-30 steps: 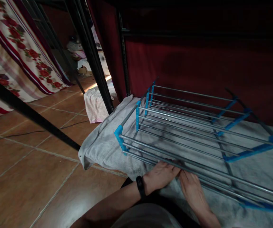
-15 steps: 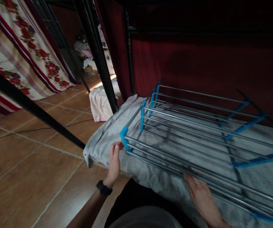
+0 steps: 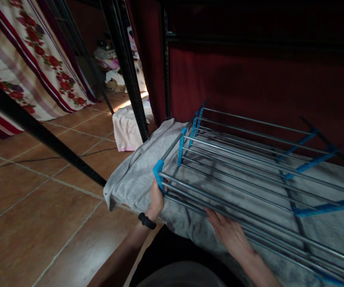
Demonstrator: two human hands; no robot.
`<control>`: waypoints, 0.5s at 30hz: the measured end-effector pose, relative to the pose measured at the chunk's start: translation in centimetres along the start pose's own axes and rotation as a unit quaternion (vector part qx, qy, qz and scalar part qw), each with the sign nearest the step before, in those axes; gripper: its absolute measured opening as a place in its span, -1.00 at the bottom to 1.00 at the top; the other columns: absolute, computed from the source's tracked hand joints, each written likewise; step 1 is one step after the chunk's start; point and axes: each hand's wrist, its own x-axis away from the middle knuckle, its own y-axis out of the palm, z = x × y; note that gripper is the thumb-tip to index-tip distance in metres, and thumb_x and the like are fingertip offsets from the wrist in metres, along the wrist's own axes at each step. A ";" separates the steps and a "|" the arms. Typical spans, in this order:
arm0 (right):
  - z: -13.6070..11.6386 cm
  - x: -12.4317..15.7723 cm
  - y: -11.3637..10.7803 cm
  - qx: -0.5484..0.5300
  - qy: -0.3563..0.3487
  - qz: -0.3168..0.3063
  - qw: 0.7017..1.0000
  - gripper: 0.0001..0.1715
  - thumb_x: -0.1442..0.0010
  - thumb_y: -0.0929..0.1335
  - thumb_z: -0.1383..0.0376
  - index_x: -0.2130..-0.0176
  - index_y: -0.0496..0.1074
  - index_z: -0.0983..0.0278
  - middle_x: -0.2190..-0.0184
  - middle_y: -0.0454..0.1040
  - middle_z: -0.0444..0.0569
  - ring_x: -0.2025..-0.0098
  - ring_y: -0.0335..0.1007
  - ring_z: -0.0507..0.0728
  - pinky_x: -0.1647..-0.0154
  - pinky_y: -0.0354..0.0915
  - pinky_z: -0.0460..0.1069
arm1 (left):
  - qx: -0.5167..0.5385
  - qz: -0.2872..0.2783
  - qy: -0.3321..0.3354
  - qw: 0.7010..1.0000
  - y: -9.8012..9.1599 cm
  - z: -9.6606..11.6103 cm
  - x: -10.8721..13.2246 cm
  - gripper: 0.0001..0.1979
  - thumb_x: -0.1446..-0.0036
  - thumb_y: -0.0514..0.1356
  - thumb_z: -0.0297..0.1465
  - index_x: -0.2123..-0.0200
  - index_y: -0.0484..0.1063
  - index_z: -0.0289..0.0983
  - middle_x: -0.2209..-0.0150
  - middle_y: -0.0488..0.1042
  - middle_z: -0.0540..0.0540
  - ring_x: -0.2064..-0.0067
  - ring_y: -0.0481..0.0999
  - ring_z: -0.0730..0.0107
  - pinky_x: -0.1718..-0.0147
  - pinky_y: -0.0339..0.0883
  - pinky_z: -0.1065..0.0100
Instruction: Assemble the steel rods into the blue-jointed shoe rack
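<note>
A rack (image 3: 220, 142) of grey metal rods with blue plastic brackets lies across a grey cloth cover (image 3: 136, 175). At its near left corner, my left hand (image 3: 157, 199) is closed around the blue corner bracket (image 3: 159, 174), the fingers partly hidden behind it. A dark band sits on that wrist. My right hand (image 3: 227, 231) lies along the front lower rods, fingers stretched out with the tips at the rods and nothing gripped. Part of its far side is covered by the rods. The rack's right end runs out of view.
Black metal posts (image 3: 130, 75) frame the covered surface. Behind the rack hangs a dark red cloth (image 3: 250, 87). To the left are a tiled floor (image 3: 40, 215), a cable (image 3: 49, 158) and a floral curtain (image 3: 37, 59). A striped cloth (image 3: 127, 129) hangs beyond the post.
My left hand has moved right and closed on the rack's corner bracket. My right hand has slid left along the front rods. The view has shifted slightly.
</note>
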 end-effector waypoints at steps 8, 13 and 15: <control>-0.9 -3.2 -0.8 -0.069 -0.006 -0.050 0.996 -0.49 -0.44 0.12 0.26 -0.31 0.25 0.09 -0.09 0.53 -0.02 0.15 0.59 0.14 0.05 0.43 0.01 | 0.107 -0.031 -0.049 0.993 0.4 0.4 -0.5 -0.45 -0.21 0.06 0.10 0.59 0.30 -0.21 0.66 0.27 0.04 0.60 0.23 0.45 0.54 0.21 0.38; -0.1 -3.4 -2.1 -0.107 -0.005 -0.057 0.993 -0.49 -0.44 0.12 0.22 -0.29 0.29 0.05 -0.14 0.49 -0.03 -0.04 0.52 0.20 -0.12 0.37 0.10 | 0.134 -0.030 -0.080 0.987 0.4 0.4 -0.7 -0.50 -0.17 0.13 0.04 0.61 0.27 -0.21 0.66 0.27 0.06 0.61 0.23 0.48 0.55 0.23 0.39; 0.1 -3.3 -2.2 -0.122 -0.009 -0.056 0.991 -0.49 -0.44 0.13 0.23 -0.29 0.30 0.05 -0.17 0.46 -0.03 -0.10 0.47 0.22 -0.17 0.33 0.10 | 0.137 -0.016 -0.077 0.987 0.6 0.5 -0.6 -0.53 -0.16 0.16 0.00 0.61 0.24 -0.20 0.67 0.24 0.08 0.62 0.21 0.49 0.57 0.20 0.39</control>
